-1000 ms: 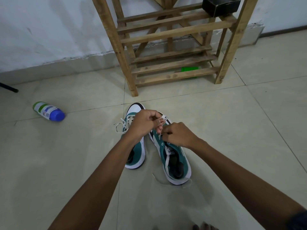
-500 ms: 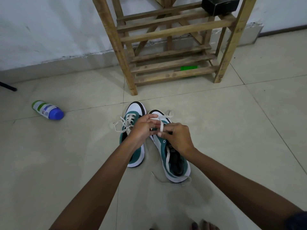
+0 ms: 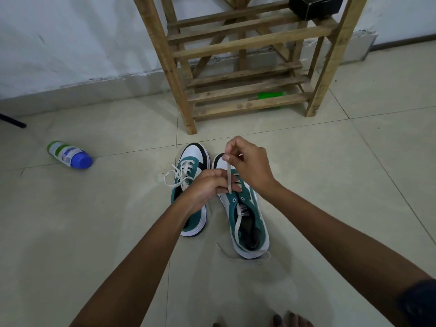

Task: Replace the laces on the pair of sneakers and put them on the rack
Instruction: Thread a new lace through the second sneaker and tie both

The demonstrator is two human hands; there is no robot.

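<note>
Lace [image 3: 229, 179]: flat, limp, light; best held near tip. Right hand [image 3: 250, 165] pinches it taut above right sneaker [image 3: 245, 218]; left hand [image 3: 207, 188] fingers curled at eyelets, grip unclear.

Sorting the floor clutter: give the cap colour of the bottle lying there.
Blue cap on the bottle, head view.

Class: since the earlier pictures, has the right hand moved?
Yes. The right hand, pinching the lace, has risen away from the shoe toward the rack.
</note>
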